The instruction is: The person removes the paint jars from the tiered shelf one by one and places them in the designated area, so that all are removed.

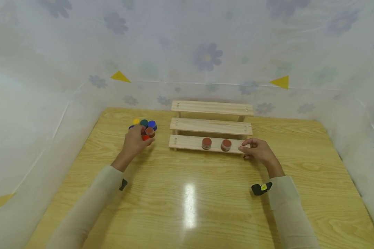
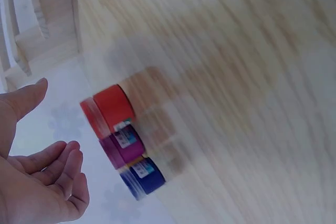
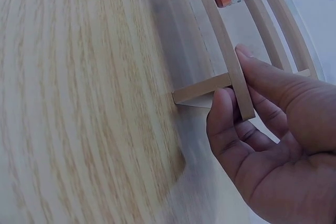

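Observation:
My left hand (image 1: 134, 140) reaches over a cluster of small paint jars on the table's left side. Its thumb and fingers are spread, with nothing between them in the left wrist view. In that view a red jar (image 2: 114, 109), a purple jar (image 2: 123, 146) and a dark blue jar (image 2: 144, 177) stand in a row beside the fingertips. A brown-topped jar (image 1: 149, 131) shows by the fingers in the head view. My right hand (image 1: 258, 150) pinches the right end of the stepped wooden rack's lowest board (image 3: 239, 85), thumb above and fingers below.
Two brown-lidded jars, one left (image 1: 206, 143) and one right (image 1: 226, 145), stand on the lowest board. The middle board (image 1: 210, 126) and top board (image 1: 212, 108) rise behind it. Yellow (image 1: 136, 121), green (image 1: 144, 123) and blue (image 1: 152, 125) lids show behind my left hand.

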`<state>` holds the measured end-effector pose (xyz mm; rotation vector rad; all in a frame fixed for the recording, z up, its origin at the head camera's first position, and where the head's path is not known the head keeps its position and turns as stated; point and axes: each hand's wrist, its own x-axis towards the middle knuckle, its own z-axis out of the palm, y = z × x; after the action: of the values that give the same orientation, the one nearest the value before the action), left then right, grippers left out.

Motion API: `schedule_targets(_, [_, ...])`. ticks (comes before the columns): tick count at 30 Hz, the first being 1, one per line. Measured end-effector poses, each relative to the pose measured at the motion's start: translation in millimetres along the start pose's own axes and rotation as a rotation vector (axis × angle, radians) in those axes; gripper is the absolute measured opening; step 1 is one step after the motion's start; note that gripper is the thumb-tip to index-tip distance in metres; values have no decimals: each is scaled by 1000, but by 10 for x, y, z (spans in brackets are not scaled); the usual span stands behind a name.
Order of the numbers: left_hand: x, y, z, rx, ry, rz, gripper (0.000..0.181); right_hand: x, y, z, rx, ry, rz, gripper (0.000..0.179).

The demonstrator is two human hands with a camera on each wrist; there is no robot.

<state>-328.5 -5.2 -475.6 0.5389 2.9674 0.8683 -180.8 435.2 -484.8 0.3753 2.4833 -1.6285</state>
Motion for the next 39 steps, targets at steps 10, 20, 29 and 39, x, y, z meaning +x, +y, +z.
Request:
schedule_targets(10, [-60, 268, 106, -152, -8, 111, 38, 8, -1, -11, -6, -2, 15, 42])
schedule_targets(20, [-118, 567, 325, -139, -103, 124, 58, 10, 18, -8, 4, 3, -2, 45])
schedule_targets(29, [-97, 827, 453, -136, -146, 150, 57, 7, 14, -1, 7, -5, 0, 45])
schedule_targets(39, [-100, 1070, 648, -210, -141, 210, 54, 31, 29, 0, 23, -1, 23, 40])
